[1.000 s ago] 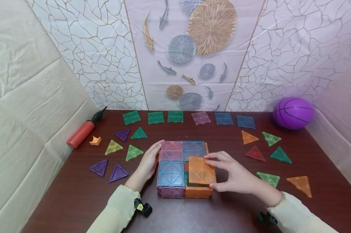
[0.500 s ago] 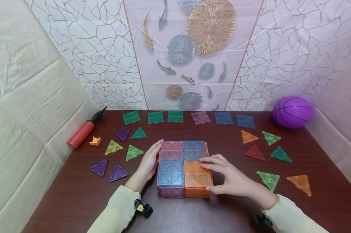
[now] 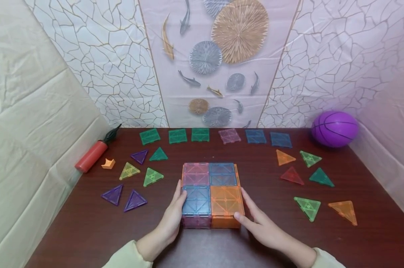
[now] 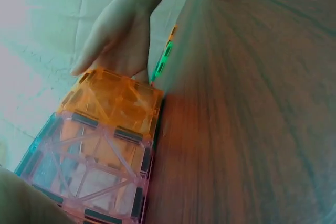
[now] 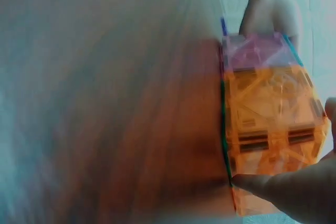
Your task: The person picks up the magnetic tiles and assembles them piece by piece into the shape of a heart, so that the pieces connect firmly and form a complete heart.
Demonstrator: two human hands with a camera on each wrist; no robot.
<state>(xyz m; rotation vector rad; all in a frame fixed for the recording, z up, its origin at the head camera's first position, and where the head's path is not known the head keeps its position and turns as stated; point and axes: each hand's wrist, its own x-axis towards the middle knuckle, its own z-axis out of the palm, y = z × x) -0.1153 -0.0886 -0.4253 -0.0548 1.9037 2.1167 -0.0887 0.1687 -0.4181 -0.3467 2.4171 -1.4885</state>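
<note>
While my left hand [image 3: 170,220] and right hand [image 3: 265,230], fingers spread, brace the tile box [image 3: 202,199] between them, I should press evenly so its orange tile [image 3: 227,201] sits flush.

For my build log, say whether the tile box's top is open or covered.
Covered: a pink tile, two blue tiles and an orange tile fill the box's top.

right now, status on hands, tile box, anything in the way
Left hand, right hand hold opposite sides. Tile box: four squares across top. Loose triangles: both sides, clear of hands.
</note>
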